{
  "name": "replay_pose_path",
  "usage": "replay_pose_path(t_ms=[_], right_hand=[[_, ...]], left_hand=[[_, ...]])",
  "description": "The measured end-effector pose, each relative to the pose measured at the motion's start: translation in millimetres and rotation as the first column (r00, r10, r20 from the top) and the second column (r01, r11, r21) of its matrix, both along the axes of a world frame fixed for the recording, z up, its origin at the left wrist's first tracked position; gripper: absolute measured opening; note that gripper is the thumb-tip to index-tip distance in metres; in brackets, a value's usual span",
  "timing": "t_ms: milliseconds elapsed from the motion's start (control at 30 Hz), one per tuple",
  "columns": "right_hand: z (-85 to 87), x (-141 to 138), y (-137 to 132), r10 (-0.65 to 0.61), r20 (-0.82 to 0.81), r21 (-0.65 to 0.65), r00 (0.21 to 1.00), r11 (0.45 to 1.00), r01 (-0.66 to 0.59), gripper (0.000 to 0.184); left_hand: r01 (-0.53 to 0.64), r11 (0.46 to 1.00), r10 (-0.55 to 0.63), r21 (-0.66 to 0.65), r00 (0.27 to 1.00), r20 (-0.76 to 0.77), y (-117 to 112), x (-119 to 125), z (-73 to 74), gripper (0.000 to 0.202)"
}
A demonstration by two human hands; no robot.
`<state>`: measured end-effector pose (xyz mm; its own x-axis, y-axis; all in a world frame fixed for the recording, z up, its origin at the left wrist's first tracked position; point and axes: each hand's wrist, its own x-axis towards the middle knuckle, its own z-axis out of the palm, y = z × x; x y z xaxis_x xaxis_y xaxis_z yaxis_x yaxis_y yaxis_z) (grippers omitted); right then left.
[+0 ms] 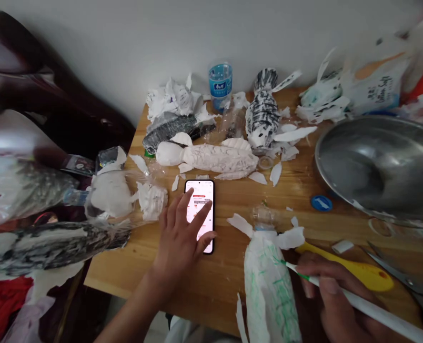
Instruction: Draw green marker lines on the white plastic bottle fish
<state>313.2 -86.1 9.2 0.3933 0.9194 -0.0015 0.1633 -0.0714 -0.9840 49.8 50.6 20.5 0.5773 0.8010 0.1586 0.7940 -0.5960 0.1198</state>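
My left hand is open over a phone lying on the table. Its fingers are spread, with fingertips at the lit screen. In my right hand is a white marker with a green tip. That tip touches a plastic bottle wrapped in white paper, which bears green strokes on its surface. Torn paper flaps stick out beside the bottle's clear neck. A yellow handle-like piece lies behind my right hand, next to scissors.
A large metal bowl stands at the right, near a blue round lid. Paper-covered shapes, one white and one black-striped, lie toward the wall. A blue cup stands there too. Paper scraps are scattered about.
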Motion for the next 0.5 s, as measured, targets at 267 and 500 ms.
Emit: replay_pose_path(t_ms=[267, 500], right_hand=[[10.7, 0.8, 12.0, -0.015, 0.198, 0.081, 0.980, 0.997, -0.001, 0.026], [13.4, -0.2, 15.4, -0.017, 0.139, 0.093, 0.990, 0.996, 0.004, 0.027]], left_hand=[[0.005, 1.000, -0.006, 0.014, 0.999, 0.040, -0.5, -2.4, 1.2, 0.054], [-0.002, 0.999, -0.004, 0.039, 0.989, 0.149, -15.2, -18.0, 5.3, 0.045]])
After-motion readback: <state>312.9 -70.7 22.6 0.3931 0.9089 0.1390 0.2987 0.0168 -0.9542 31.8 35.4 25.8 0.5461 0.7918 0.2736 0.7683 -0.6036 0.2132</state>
